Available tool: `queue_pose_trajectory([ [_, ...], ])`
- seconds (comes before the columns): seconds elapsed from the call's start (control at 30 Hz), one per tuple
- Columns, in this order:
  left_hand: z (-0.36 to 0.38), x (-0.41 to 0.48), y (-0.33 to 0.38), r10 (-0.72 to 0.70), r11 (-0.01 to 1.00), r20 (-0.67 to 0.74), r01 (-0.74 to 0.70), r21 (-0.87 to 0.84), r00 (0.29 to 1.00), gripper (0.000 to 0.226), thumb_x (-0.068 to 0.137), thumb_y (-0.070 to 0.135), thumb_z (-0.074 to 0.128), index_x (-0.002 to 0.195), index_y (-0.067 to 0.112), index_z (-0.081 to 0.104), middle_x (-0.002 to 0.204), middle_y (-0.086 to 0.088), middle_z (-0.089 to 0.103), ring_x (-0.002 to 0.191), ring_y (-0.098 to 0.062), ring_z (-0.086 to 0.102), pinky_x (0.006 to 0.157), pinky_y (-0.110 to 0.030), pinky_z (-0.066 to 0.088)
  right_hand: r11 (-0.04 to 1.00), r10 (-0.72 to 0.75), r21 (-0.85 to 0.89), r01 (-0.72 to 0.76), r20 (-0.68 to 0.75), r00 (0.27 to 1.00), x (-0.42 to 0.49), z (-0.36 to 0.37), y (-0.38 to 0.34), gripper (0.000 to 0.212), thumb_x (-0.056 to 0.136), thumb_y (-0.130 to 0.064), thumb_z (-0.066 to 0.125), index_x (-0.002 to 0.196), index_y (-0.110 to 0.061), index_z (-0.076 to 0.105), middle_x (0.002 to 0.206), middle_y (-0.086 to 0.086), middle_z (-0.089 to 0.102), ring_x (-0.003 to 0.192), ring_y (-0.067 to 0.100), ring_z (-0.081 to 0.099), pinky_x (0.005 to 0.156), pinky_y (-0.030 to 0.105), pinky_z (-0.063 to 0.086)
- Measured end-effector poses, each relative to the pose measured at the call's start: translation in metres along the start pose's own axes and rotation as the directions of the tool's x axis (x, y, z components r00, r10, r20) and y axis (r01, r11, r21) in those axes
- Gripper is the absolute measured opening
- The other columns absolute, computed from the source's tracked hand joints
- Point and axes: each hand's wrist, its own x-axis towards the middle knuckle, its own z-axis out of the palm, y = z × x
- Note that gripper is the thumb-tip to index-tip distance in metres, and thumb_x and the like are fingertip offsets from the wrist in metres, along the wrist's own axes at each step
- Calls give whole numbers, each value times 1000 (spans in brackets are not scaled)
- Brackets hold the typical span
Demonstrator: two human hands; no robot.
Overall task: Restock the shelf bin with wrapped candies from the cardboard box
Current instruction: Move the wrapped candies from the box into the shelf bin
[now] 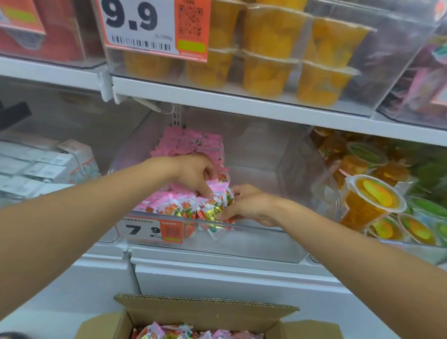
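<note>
Inside the clear shelf bin [265, 240], at its front left part, both hands are among the wrapped candies [181, 206]: the left hand [193, 175] pinches a few pink ones, and the right hand [251, 205] holds a few against the front wall. Below the shelf [237, 260], the open cardboard box [203, 316] contains more of them.

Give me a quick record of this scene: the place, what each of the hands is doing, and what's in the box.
place: shop shelf, clear shelf bin with a 7.9 price tag
left hand: holds wrapped candies inside the bin
right hand: grips the same bunch near the bin's front edge
cardboard box: open below the shelf, candies inside
neighbours: jelly cups in the bin to the right
</note>
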Motion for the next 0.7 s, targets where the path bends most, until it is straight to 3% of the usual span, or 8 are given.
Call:
queue_pose_trajectory([
  [0.1, -5, 2, 3, 69, 989, -134, -86, -122, 989, 44, 80, 10, 80, 120, 15, 62, 121, -4, 63, 107, -18, 61, 94, -31, 51, 998, -44, 42, 50, -145, 988, 9, -1, -1, 45, 66, 12, 80, 105, -3, 64, 101, 13, 70, 90, 26, 68, 88, 42, 56],
  [0.17, -9, 3, 5, 109, 985, -145, -126, -118, 983, 48, 82, 9, 78, 127, 17, 62, 125, -3, 64, 113, -16, 60, 98, -27, 48, 998, -64, -11, 63, -207, 976, 15, -3, -1, 63, 59, -2, 87, 116, -5, 60, 108, 12, 70, 96, 27, 69, 89, 45, 57],
  [0.3, -4, 3, 0, 137, 991, -57, -136, 12, 989, 78, 78, 23, 82, 146, 24, 44, 147, 3, 48, 131, -16, 48, 106, -24, 38, 972, -137, -212, 105, -143, 980, 17, 1, -1, 46, 78, -9, 78, 121, -11, 61, 116, 10, 69, 108, 25, 65, 97, 41, 52],
  [0.37, -2, 0, -7, 134, 986, -25, -131, 103, 991, 90, 76, 24, 84, 151, 29, 35, 153, 6, 40, 134, -16, 43, 107, -24, 36, 964, -146, -237, 119, -98, 984, 16, 4, -5, 52, 81, -12, 77, 128, -10, 54, 121, 10, 65, 111, 25, 62, 99, 39, 50],
  [0.5, -1, -4, -15, 160, 976, -28, -153, 155, 987, 90, 75, 26, 84, 151, 31, 35, 141, 6, 51, 121, -16, 51, 103, -28, 42, 980, -144, -139, 143, 8, 990, 9, 5, -9, 50, 85, -4, 72, 131, -11, 52, 123, 9, 64, 112, 23, 62, 97, 30, 50],
  [0.6, 3, -6, -17, 186, 973, -112, -168, 160, 976, 88, 74, 31, 85, 149, 31, 39, 113, 6, 57, 100, -14, 54, 87, -24, 46, 973, -134, -200, 115, -83, 988, 10, 3, -7, 38, 79, -10, 80, 114, -7, 68, 112, 9, 71, 103, 23, 67, 95, 36, 53],
  [0.7, 6, -8, -24, 175, 983, -199, -160, 89, 964, 86, 72, 37, 86, 147, 26, 44, 114, 3, 62, 99, -13, 59, 86, -25, 48, 947, -147, -310, 83, -191, 970, 14, -2, -4, 26, 74, -18, 84, 94, -3, 76, 92, 7, 76, 79, 14, 70, 75, 28, 57],
])
